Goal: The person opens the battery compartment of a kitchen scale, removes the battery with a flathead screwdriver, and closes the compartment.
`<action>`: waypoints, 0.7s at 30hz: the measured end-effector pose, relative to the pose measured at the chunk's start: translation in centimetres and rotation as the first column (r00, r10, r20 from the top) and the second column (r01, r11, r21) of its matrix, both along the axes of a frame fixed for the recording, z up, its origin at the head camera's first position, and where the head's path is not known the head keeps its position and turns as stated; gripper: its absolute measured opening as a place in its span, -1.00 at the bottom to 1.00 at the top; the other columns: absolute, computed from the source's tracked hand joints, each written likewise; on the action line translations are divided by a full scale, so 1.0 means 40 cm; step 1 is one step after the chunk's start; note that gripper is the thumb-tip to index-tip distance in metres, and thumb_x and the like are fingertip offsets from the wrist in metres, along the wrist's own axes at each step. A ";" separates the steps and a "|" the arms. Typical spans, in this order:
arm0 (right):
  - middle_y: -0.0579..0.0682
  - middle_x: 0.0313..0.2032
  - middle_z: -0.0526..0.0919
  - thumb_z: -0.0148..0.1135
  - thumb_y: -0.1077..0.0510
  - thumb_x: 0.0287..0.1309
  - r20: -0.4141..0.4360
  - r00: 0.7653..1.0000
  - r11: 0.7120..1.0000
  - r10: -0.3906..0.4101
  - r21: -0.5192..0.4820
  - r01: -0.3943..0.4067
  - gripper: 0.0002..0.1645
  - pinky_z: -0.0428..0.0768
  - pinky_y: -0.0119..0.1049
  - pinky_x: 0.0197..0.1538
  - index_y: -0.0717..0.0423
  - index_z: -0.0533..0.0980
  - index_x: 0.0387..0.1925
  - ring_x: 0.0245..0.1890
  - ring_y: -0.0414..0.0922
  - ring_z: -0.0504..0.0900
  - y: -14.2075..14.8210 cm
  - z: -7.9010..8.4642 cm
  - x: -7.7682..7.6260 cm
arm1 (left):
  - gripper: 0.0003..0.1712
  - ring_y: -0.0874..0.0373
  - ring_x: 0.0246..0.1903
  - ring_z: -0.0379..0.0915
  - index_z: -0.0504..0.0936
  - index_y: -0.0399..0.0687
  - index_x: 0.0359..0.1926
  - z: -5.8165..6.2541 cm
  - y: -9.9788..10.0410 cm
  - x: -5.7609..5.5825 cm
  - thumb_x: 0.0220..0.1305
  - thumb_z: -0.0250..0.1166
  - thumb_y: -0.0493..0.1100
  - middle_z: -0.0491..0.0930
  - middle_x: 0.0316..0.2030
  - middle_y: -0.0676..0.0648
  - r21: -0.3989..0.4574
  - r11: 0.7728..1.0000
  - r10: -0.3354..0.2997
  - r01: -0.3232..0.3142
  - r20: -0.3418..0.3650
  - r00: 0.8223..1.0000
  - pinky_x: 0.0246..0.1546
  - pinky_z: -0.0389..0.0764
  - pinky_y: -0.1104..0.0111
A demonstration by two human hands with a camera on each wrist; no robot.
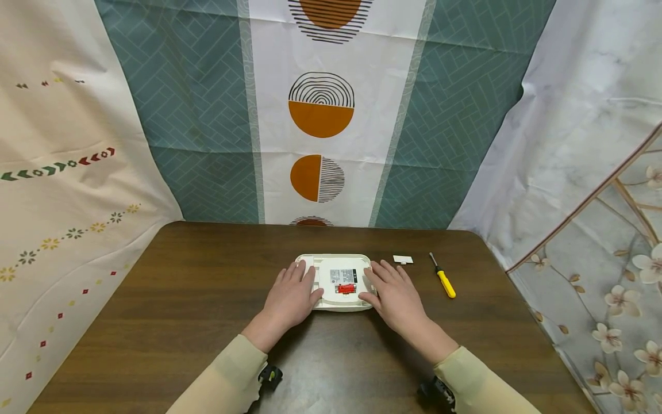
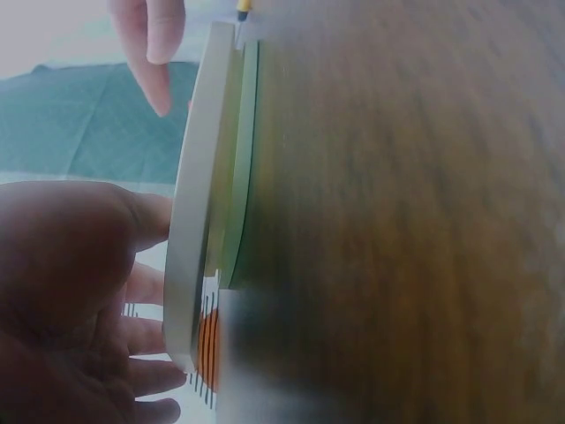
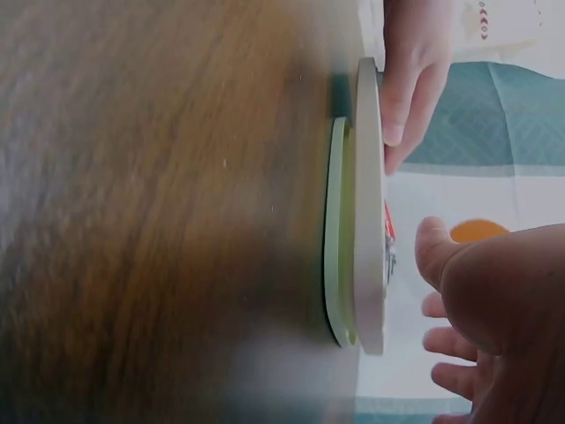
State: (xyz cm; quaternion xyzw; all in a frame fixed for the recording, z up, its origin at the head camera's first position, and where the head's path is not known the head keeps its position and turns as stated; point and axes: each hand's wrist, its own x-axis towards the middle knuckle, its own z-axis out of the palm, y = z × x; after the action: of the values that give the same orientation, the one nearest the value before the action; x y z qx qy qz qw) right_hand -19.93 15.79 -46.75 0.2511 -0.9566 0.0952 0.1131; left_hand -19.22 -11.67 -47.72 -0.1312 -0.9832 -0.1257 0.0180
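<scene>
A flat white device [image 1: 333,306] with rounded corners lies underside up on the table, a printed label and a battery compartment facing me. Inside the compartment is a red battery [image 1: 345,288]. My left hand [image 1: 292,293] rests on the device's left end, fingers extended. In the left wrist view that hand [image 2: 79,274] is at the white edge [image 2: 190,203], with a pale green layer [image 2: 243,177] beneath. My right hand [image 1: 395,296] is at the right end with fingers spread, overlapping the rim. From the right wrist, its thumb [image 3: 434,252] appears apart from the device [image 3: 369,212].
A small white cover [image 1: 403,259] with a tab lies right of the device. Farther right is a screwdriver [image 1: 445,282] with a yellow handle, its tip pointing away. The brown table [image 1: 207,276] ends at a patterned cloth [image 1: 331,115] behind; cloths also hang at both sides.
</scene>
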 end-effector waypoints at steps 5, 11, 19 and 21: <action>0.22 0.50 0.53 0.47 -0.20 0.43 -0.008 0.999 0.999 0.044 -0.018 -0.044 -0.27 0.21 0.34 0.61 0.17 0.65 0.40 0.59 0.26 0.36 -0.013 -0.002 0.007 | -0.23 -0.35 0.65 0.10 0.41 -0.26 0.62 0.001 0.000 0.001 0.69 0.23 0.16 0.24 0.64 -0.38 -0.004 1.000 -0.001 0.001 -0.005 1.000 0.63 0.16 -0.17; 0.23 0.46 0.58 0.49 -0.16 0.43 -0.021 0.997 0.997 0.076 -0.031 -0.077 -0.37 0.25 0.34 0.60 0.16 0.72 0.30 0.57 0.27 0.40 -0.021 -0.012 0.013 | -0.23 -0.35 0.64 0.11 0.42 -0.27 0.61 0.002 0.001 0.001 0.68 0.24 0.15 0.25 0.64 -0.39 -0.008 1.000 0.004 -0.004 -0.008 1.000 0.63 0.17 -0.17; 0.22 0.44 0.59 0.48 -0.15 0.44 0.017 0.996 0.996 0.085 -0.033 -0.084 -0.44 0.24 0.31 0.61 0.13 0.75 0.24 0.56 0.27 0.41 -0.028 -0.018 0.014 | -0.23 -0.35 0.64 0.11 0.41 -0.26 0.62 0.004 0.000 0.005 0.69 0.23 0.17 0.24 0.64 -0.39 -0.015 1.000 0.001 -0.001 -0.010 1.000 0.63 0.16 -0.17; 0.22 0.44 0.60 0.49 -0.15 0.43 0.017 0.996 0.995 0.092 -0.039 -0.092 -0.44 0.25 0.31 0.61 0.13 0.74 0.25 0.56 0.27 0.41 -0.028 -0.019 0.013 | -0.23 -0.35 0.64 0.12 0.41 -0.26 0.62 0.003 0.000 0.003 0.69 0.22 0.17 0.24 0.64 -0.39 -0.016 1.000 0.000 0.000 -0.013 1.000 0.63 0.17 -0.17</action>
State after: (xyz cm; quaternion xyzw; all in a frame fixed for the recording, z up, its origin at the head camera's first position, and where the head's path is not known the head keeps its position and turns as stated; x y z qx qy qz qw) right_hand -19.41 14.65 -47.50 0.2918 -0.9431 0.1209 0.1043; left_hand -19.09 -11.67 -47.61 -0.1321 -0.9840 -0.1171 0.0233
